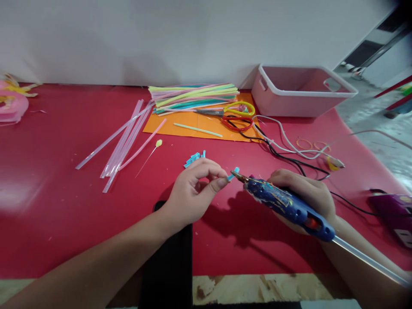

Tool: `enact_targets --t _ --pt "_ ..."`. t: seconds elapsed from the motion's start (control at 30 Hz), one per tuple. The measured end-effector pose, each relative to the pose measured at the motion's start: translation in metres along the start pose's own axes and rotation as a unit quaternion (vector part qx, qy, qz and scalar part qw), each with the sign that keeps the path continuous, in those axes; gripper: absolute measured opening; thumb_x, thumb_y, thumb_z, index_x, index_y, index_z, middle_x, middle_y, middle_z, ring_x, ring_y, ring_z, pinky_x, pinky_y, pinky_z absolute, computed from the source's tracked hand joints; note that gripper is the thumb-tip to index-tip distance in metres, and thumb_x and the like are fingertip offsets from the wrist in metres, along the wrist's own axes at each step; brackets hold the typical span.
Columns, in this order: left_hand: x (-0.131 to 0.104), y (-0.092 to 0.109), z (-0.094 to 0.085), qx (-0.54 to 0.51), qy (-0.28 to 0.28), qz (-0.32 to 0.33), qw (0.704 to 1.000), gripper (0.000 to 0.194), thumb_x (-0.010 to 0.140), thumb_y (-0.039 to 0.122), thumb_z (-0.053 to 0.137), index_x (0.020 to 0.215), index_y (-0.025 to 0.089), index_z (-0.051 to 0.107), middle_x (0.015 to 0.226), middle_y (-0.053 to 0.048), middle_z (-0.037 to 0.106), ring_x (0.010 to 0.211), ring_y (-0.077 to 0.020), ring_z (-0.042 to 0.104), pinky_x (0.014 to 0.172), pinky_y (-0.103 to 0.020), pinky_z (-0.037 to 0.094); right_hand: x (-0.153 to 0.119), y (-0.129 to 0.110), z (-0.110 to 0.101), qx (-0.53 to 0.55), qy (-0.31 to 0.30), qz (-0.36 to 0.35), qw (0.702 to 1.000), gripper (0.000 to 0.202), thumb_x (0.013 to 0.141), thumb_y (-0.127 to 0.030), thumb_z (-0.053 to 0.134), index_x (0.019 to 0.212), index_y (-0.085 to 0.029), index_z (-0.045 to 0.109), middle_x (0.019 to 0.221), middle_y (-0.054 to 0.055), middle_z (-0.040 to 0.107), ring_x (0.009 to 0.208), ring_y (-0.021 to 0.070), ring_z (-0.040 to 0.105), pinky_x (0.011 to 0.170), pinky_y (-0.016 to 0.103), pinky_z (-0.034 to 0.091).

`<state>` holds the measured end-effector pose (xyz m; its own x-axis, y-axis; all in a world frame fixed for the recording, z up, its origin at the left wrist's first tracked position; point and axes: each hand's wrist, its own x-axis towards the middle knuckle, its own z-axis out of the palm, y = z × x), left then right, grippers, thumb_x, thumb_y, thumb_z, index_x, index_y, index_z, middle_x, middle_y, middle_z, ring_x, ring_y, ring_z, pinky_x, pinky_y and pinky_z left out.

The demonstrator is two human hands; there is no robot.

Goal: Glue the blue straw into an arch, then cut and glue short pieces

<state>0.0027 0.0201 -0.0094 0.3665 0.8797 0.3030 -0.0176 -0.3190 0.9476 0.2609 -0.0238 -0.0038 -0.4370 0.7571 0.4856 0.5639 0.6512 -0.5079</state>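
My left hand (196, 189) pinches a short light-blue pipe cleaner piece (236, 171) between thumb and forefinger. Wrapped in my right hand (305, 193) is a blue hot glue gun (283, 204), smeared with dried glue. Its metal nozzle points left and reaches the blue piece, seemingly touching it. A clear glue stick (370, 259) sticks out of the gun's rear. Just beyond my left hand lies a small pile of cut blue pieces (192, 159), partly hidden by the knuckles.
Colourful pipe cleaners (193, 96) and scissors (238, 109) lie on orange card (183, 128). Translucent pink glue sticks (125, 146) and a yellow-tipped wire (158, 143) are at left. A pink bin (289, 105), cables (283, 148) and a purple box (391, 214) stand right. A black object (167, 266) lies beneath my left wrist.
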Motion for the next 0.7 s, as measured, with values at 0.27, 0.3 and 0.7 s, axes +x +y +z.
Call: enact_targets --t 0.27,0.3,0.7 --pt "0.0003 -0.0012 -0.0002 0.003 0.002 0.000 1.000 0.011 0.091 0.026 0.066 0.082 0.020 0.067 0.089 -0.006 0.065 0.082 -0.0153 0.059 0.056 -0.022 0.046 -0.0028 0.0017 -0.0014 -0.016 -0.003 0.010 1.000 0.024 0.084 -0.030 0.065 0.107 -0.026 0.059 0.083 0.004 0.067 0.067 0.0209 0.065 0.059 0.031 0.050" --pt "0.0004 -0.0008 0.0000 0.002 0.003 0.000 1.000 0.011 0.091 0.027 0.066 0.082 0.020 0.067 0.089 -0.006 0.064 0.082 -0.0154 0.059 0.056 -0.022 0.046 -0.0031 0.0018 -0.0012 -0.016 0.000 0.010 1.000 0.025 0.083 -0.031 0.065 0.107 -0.026 0.059 0.083 0.004 0.067 0.066 0.0210 0.065 0.058 0.031 0.050" --pt "0.0011 0.0009 -0.0004 0.004 -0.001 0.012 1.000 0.013 0.091 0.026 0.066 0.079 0.019 0.064 0.085 -0.004 0.061 0.078 -0.0142 0.057 0.061 -0.023 0.048 -0.0012 0.0046 -0.0026 -0.046 0.003 0.000 0.999 0.028 0.077 -0.022 0.066 0.104 -0.024 0.057 0.083 0.003 0.067 0.067 0.0180 0.065 0.058 0.027 0.051"
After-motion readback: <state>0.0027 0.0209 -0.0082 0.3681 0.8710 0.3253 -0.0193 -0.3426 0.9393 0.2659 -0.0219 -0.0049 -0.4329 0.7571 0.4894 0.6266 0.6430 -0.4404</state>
